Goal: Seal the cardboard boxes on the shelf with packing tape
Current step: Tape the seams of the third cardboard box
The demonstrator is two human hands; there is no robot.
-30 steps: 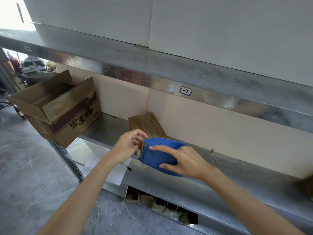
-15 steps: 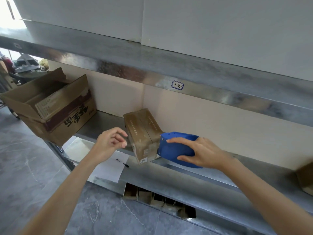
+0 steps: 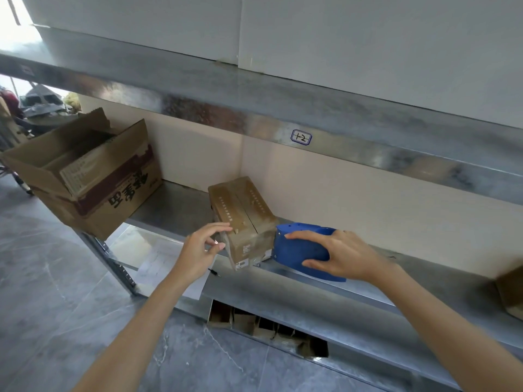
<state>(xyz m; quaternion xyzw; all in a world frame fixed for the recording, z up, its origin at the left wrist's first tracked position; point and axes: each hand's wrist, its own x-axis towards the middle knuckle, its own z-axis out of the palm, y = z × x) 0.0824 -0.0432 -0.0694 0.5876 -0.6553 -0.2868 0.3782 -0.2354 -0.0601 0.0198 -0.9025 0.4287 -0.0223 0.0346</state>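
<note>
A small brown cardboard box [image 3: 243,213] lies on the metal shelf [image 3: 325,281], its closed flaps facing up with a seam down the middle. My right hand [image 3: 336,256] grips a blue tape dispenser [image 3: 300,247] that sits against the box's right front corner. My left hand [image 3: 201,250] hovers at the box's left front edge, fingers loosely spread and the fingertips close to the cardboard; I cannot tell whether they touch it.
A large open cardboard box [image 3: 93,176] with red print stands at the shelf's left end, overhanging it. Another box's edge [image 3: 509,290] shows at far right. A paper sheet [image 3: 167,264] and a pen lie at the shelf front. Above runs an upper shelf with a label [image 3: 300,137].
The dispenser has moved from in front of the box to its right front corner. My left hand let go near the dispenser, swung left, and now sits by the box's left edge.
</note>
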